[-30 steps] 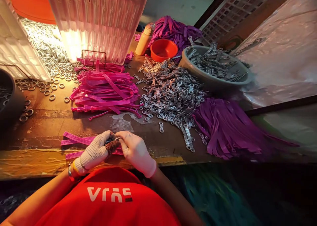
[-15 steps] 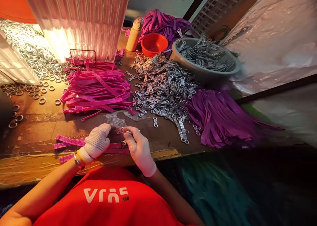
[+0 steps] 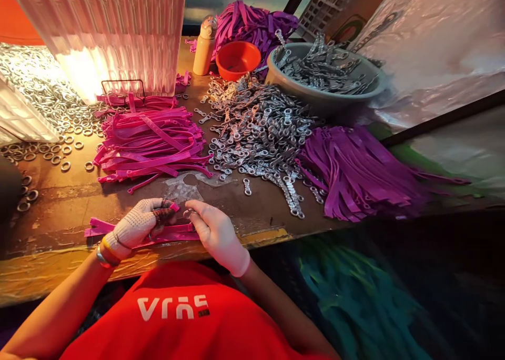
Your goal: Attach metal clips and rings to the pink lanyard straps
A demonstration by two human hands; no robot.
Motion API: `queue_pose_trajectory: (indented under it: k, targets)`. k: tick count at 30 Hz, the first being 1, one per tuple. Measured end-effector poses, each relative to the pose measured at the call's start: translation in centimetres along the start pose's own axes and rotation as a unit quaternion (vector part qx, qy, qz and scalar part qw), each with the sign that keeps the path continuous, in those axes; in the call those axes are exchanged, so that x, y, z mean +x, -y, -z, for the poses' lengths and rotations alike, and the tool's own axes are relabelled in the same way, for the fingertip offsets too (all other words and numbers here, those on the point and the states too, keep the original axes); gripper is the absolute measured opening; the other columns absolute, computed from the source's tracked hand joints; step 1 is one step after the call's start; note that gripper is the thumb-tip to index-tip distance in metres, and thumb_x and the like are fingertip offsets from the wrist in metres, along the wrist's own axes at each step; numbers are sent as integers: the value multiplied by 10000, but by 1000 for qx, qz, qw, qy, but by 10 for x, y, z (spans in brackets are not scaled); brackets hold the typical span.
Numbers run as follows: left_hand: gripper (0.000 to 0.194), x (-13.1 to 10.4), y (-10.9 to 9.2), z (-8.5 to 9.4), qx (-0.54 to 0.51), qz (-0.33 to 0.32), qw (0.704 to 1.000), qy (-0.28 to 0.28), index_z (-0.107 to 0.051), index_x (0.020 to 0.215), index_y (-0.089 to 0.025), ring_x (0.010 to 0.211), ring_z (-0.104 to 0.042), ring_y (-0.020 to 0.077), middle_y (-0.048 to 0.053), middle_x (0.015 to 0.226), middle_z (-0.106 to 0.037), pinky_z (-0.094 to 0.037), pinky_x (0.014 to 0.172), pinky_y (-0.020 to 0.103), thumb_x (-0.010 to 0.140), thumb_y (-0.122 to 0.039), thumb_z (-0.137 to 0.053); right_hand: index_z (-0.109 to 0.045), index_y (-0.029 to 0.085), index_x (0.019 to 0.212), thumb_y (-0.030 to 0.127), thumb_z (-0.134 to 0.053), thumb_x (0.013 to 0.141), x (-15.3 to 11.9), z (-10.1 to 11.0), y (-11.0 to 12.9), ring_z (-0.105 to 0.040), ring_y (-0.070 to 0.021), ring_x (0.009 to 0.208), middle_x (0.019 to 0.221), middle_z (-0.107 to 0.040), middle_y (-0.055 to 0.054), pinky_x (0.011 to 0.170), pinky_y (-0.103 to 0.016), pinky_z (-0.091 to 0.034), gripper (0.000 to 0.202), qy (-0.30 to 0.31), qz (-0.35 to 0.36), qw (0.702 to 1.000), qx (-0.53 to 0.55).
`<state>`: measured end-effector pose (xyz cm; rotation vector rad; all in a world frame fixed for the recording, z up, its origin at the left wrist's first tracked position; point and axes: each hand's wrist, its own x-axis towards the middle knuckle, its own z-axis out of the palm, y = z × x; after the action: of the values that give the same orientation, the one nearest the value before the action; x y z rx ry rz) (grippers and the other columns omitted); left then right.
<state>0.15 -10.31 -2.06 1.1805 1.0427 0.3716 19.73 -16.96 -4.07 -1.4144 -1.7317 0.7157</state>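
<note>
My left hand [image 3: 136, 224], in a knit glove with dark fingertips, is closed on a pink strap, whose end [image 3: 174, 207] pokes out between thumb and finger. Just to the right, my right hand [image 3: 216, 236], in a thin white glove, pinches a small metal ring [image 3: 189, 212], partly hidden by the fingers. The two hands are slightly apart. Beneath them, loose pink straps [image 3: 97, 227] lie along the table's front edge. Beyond the hands is a heap of pink straps [image 3: 152, 144], with a pile of silver metal links [image 3: 256, 131] on its right.
Metal rings [image 3: 67, 139] spread at the left beside a white ribbed panel [image 3: 130, 33]. Purple straps [image 3: 355, 176] lie at the right. Behind stand a grey basin [image 3: 311, 97] of links, a red bowl [image 3: 236, 68] and a bottle [image 3: 203, 49].
My left hand has turned and shifted a little left, showing the strap end. A gap now shows between the hands. The view has shifted slightly.
</note>
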Motion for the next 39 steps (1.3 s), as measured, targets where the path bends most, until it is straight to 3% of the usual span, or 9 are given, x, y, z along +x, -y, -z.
queue_pose_trajectory:
  k: [6,9,13,18,20,23,31,36,39]
  targets:
    - [412,-8,12,-2,-18,2,1000,-8,-543,742,-184,377,-320,77,-57,485,-421,-251,368,203,895,-565,-576,-667,182,1123,198,-465,1001,13,-16,6,-672,-194,874,946,-734,-74,815,-283,-467,236,70,44,975,-208]
    - [352,-7,17,-1,83,-48,995,-14,-571,738,-177,453,-403,91,-32,559,-509,-307,432,209,902,-489,-583,-675,181,1080,209,-429,1016,15,-21,10,-636,-187,755,839,-701,-65,711,-284,-406,256,76,59,952,-289]
    - [203,-1,24,0,227,-146,962,-32,-618,707,-160,653,-495,125,5,705,-625,-382,599,215,861,-291,-598,-664,164,1091,243,-400,1030,17,-23,8,-637,-218,769,855,-694,-83,703,-312,-395,282,72,55,942,-324]
    - [280,3,32,-3,113,-54,992,-22,-594,780,-167,470,-418,105,-38,557,-499,-310,444,208,900,-419,-560,-548,189,1290,273,-559,969,23,-7,11,-688,-213,963,1093,-730,-72,794,-285,-449,332,155,6,957,-245]
    - [306,2,33,-6,116,-45,991,-41,-577,761,-172,442,-397,98,-48,533,-475,-292,422,204,897,-446,-568,-507,210,1334,323,-622,925,26,-2,12,-712,-224,932,1076,-745,-48,732,-279,-457,440,203,-23,946,-252]
    - [321,1,33,-10,145,-76,984,-64,-570,699,-165,494,-399,89,-39,565,-503,-300,454,193,886,-425,-590,-565,204,1223,291,-547,946,28,-4,10,-732,-245,849,939,-761,-45,663,-286,-448,290,231,-50,920,-314]
    - [259,2,30,-9,134,-38,989,-54,-614,717,-163,457,-400,91,-42,540,-483,-296,417,190,836,-392,-631,-565,98,1053,278,-426,972,25,-18,3,-725,-295,762,781,-700,-157,591,-313,-465,241,293,51,874,-383]
    - [306,3,24,-9,127,-23,991,-40,-586,684,-160,425,-401,90,-36,511,-480,-306,390,190,846,-417,-629,-577,107,1072,356,-466,991,27,-18,8,-721,-293,757,789,-704,-142,601,-323,-468,284,291,25,877,-381]
    - [317,2,21,-9,71,-21,996,-47,-669,911,-143,419,-404,94,-44,488,-485,-320,393,188,862,-455,-641,-611,161,1040,479,-550,967,30,-1,7,-704,-261,811,852,-714,-101,673,-315,-464,332,266,30,894,-359]
